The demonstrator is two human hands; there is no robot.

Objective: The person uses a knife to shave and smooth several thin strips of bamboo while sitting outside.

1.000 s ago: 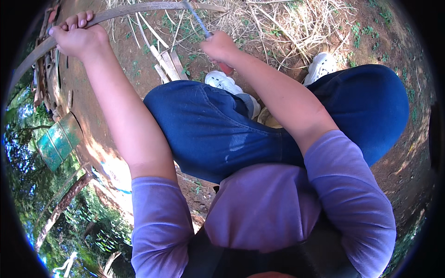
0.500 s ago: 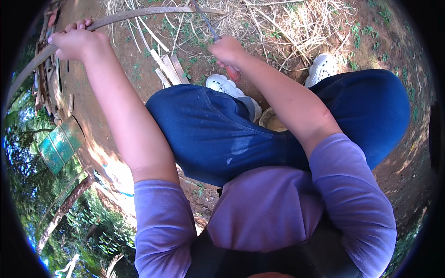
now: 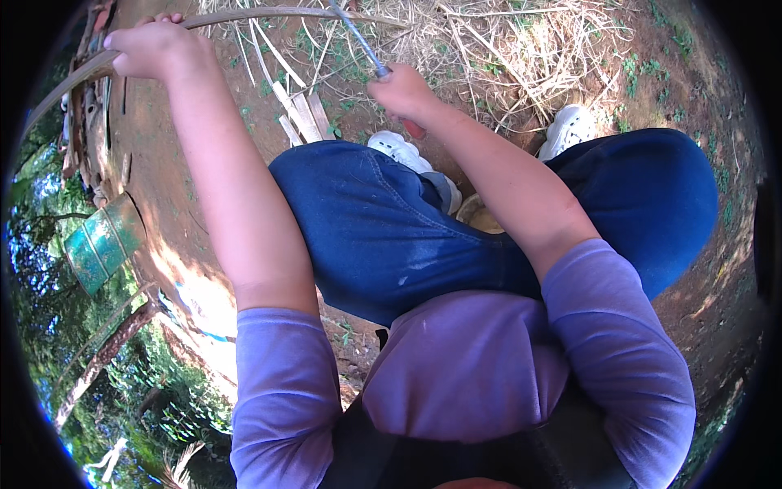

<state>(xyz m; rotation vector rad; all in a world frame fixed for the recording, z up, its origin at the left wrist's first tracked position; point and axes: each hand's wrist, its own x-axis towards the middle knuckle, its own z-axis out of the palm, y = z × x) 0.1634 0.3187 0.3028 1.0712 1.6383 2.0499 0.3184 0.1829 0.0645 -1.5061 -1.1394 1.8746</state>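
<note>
We are gripping a long, narrow wooden strip [image 3: 269,12] in our left hand [image 3: 155,49], with the fingers curling over it and the thumb lying along the near side. The strip is running in an arc from the left rim across the top of the view, though the fisheye is probably adding to that bend. It is looking light and springy, stiff along its length yet likely to flex if pushed sideways; its edges may be carrying splinters, so we are judging a firm hold on the flat faces, well apart from the blade, to be the safest.

Our right hand [image 3: 405,91] is closing in a fist around the red handle [image 3: 414,129] of a thin-bladed knife [image 3: 358,37], whose blade is pointing up and away from us and crossing the strip near its right end; whether it is touching the wood, we are not able to tell.

Our left arm is reaching almost straight forward, the wrist high in view, while our right arm is slanting inward over the blue trousers [image 3: 366,228]. Beyond the right hand, dry shavings [image 3: 538,49] are lying on the soil, and short pale slats [image 3: 301,114] are resting near the left knee
</note>
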